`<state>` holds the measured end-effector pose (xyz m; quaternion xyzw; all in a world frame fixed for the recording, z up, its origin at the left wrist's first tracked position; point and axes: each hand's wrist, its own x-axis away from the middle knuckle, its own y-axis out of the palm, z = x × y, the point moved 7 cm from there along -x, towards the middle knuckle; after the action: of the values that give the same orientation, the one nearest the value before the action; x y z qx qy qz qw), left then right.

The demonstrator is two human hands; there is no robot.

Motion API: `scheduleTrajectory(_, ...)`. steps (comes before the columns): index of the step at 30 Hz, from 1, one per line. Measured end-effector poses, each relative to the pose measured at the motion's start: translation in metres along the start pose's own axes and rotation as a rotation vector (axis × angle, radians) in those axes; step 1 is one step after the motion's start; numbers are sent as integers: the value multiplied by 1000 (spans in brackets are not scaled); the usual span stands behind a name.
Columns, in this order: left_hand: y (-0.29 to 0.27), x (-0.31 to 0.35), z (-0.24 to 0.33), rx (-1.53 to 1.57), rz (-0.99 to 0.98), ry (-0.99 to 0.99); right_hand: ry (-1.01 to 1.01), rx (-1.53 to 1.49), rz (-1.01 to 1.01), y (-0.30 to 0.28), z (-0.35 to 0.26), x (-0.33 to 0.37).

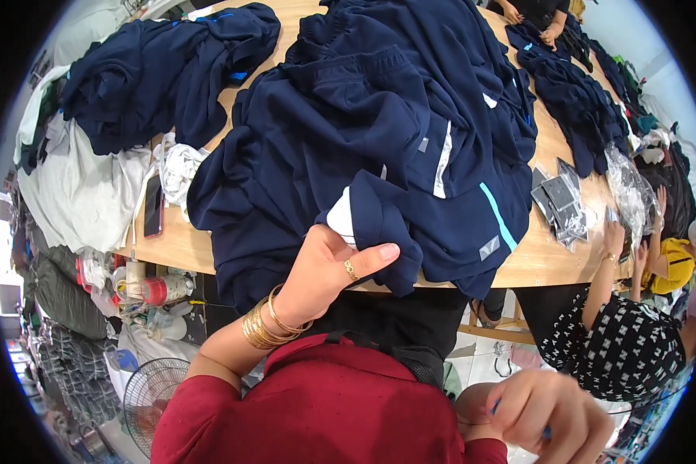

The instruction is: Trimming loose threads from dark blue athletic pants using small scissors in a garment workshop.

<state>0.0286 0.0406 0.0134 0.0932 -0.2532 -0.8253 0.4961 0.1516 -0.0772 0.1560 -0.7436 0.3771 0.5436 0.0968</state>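
Observation:
A pile of navy trousers (325, 116) with elastic waistbands lies on the wooden table in front of me. White and light-blue stripes and small grey patches show on them. My left hand (336, 267) is closed on a folded piece of the navy cloth (383, 220) at the table's near edge, thumb on top. A white patch (341, 216) shows beside its fingers. My right hand (553, 410) is raised at the lower right, away from the cloth. Its fingers are curled round something small and blue, mostly hidden.
More navy garments (147, 77) are heaped at the far left, near white cloth (85, 185) and a phone (154, 206). On the right lie small plastic packets (561, 203) and clear plastic (630, 189). Co-workers stand along the right side. A fan (151, 398) is at lower left.

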Motion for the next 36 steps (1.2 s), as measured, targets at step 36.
scheduleTrajectory(36,-4,22,-23,294,-73,-287,819,493,887,-75,93,82)
